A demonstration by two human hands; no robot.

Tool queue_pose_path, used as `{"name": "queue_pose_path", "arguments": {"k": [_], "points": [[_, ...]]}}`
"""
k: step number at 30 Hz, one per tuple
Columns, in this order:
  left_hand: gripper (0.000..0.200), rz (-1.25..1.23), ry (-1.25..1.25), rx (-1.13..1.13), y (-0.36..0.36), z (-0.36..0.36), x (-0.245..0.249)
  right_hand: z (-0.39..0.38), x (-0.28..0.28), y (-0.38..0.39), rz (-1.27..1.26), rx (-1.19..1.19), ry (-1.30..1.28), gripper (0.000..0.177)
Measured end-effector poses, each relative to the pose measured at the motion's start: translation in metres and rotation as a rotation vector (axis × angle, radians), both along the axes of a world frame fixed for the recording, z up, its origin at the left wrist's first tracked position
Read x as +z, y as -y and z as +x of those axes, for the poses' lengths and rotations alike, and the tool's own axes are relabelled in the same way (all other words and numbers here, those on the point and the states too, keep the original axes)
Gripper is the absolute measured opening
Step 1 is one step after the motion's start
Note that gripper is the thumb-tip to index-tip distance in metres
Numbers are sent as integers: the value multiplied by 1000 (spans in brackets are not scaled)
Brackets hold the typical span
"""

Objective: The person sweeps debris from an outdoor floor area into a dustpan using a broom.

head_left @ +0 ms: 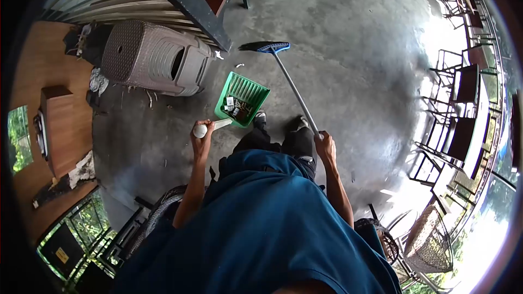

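My left hand (pixel 201 136) is wrapped round the pale handle of a green dustpan (pixel 258 93), which rests on the grey floor in front of my feet. Bits of litter (pixel 235 109), some of them white, lie inside the pan near its handle end. In my right hand (pixel 326 145) is the grey stick of a broom (pixel 295 88), gripped near its upper end. The broom's blue head with dark bristles (pixel 265 47) is out ahead, beyond the dustpan and apart from it.
Stacked brown plastic stools (pixel 155 57) lie to the left, beside a slatted partition (pixel 131 0). Small white scraps (pixel 239 66) dot the concrete floor (pixel 348 38) ahead. Along the right stand several tables and chairs (pixel 463 84). Woven chairs (pixel 430 242) are close behind me.
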State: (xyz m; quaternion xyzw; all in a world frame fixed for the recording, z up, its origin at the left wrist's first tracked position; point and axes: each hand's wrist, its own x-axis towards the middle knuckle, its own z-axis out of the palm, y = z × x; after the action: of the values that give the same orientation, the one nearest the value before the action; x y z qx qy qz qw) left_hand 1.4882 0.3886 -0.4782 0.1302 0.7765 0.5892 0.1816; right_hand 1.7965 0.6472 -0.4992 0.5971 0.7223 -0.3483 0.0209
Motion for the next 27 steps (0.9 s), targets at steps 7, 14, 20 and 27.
{"name": "queue_pose_path", "arguments": {"k": [7,14,20,27], "points": [[14,25,-86,112,-97,48,-8,46,-19,-106,17,59,-37,37],[14,69,-91,201,-263,42,21,62,-22,-266,-90,16,-103,37],[14,-2,49,252,-387,33,57,59,-7,-381,-148,-52,-200,39],[18,-21,143,133,-557,-29,65,34,-33,-508,-176,-226,-213,34]]}}
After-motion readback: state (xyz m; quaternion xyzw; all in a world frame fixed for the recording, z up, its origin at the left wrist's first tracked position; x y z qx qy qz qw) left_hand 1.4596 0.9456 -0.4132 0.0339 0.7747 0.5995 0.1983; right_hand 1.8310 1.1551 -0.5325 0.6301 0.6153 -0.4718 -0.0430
